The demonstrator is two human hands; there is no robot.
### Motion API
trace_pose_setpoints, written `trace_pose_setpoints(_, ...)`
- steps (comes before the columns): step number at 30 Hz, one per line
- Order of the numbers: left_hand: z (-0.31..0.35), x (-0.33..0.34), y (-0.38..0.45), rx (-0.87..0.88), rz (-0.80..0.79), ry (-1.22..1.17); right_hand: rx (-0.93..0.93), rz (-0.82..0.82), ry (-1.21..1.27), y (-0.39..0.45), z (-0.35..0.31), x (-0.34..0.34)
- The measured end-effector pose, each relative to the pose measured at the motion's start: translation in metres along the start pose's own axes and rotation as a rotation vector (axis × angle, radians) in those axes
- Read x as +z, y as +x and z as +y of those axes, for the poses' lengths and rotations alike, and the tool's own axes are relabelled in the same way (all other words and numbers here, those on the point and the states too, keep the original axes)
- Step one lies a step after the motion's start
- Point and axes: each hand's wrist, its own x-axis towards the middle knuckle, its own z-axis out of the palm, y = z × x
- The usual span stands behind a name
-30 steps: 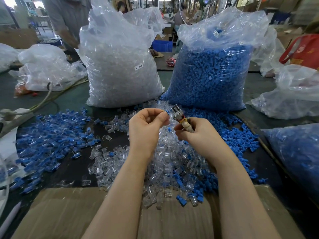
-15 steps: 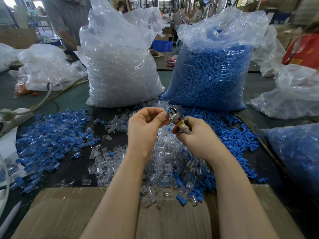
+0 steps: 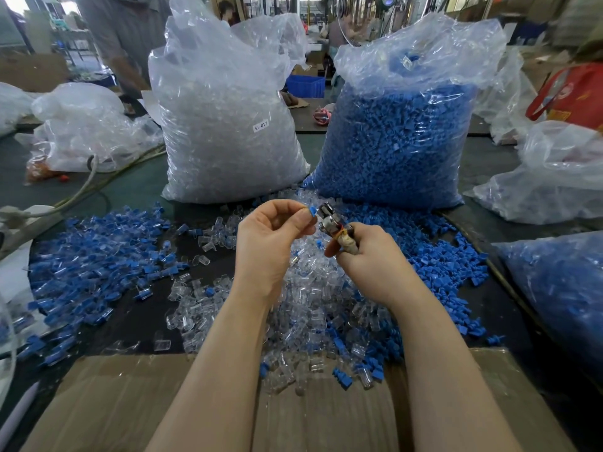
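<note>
My left hand (image 3: 270, 243) pinches a small blue plastic piece (image 3: 312, 211) between thumb and fingertips, above the table's middle. Right beside it, my right hand (image 3: 372, 259) grips a small metal tool with a taped handle (image 3: 331, 223), its metal head pointing up-left and almost touching the blue piece. Under both hands lies a heap of clear plastic caps (image 3: 313, 308). A spread of blue pieces (image 3: 437, 256) lies to the right, and assembled blue-and-clear parts (image 3: 94, 259) are scattered on the left.
A tall bag of clear caps (image 3: 225, 125) and a tall bag of blue pieces (image 3: 394, 135) stand behind the hands. Cardboard (image 3: 130, 402) covers the near table edge. More plastic bags (image 3: 554, 177) sit at right and left. A person (image 3: 127, 37) stands beyond the table.
The hands have drawn slightly closer together, and the tool head has tilted toward the blue piece in my left fingers. The piles have not moved.
</note>
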Motion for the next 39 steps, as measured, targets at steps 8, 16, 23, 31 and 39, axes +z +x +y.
trace_pose_setpoints(8, 0.003, -0.001, 0.0, -0.021, -0.008, -0.066, -0.013, -0.043, 0.009, 0.001, -0.003, 0.003)
trace_pose_setpoints(16, 0.001, -0.002, 0.001, -0.034, -0.052, -0.065, -0.014, -0.083, 0.046, 0.0, -0.007, 0.0)
trace_pose_setpoints(23, 0.001, -0.005, 0.002, -0.043, -0.094, -0.061, -0.03, -0.057, 0.005, -0.001, -0.009, -0.001)
trace_pose_setpoints(31, 0.001, -0.003, 0.001, -0.043, -0.07, -0.048, -0.013, -0.045, -0.014, -0.001, -0.01, 0.002)
trace_pose_setpoints(39, -0.001, 0.001, -0.001, -0.059, -0.04, -0.04, 0.006, -0.037, -0.039, -0.002, -0.01, 0.002)
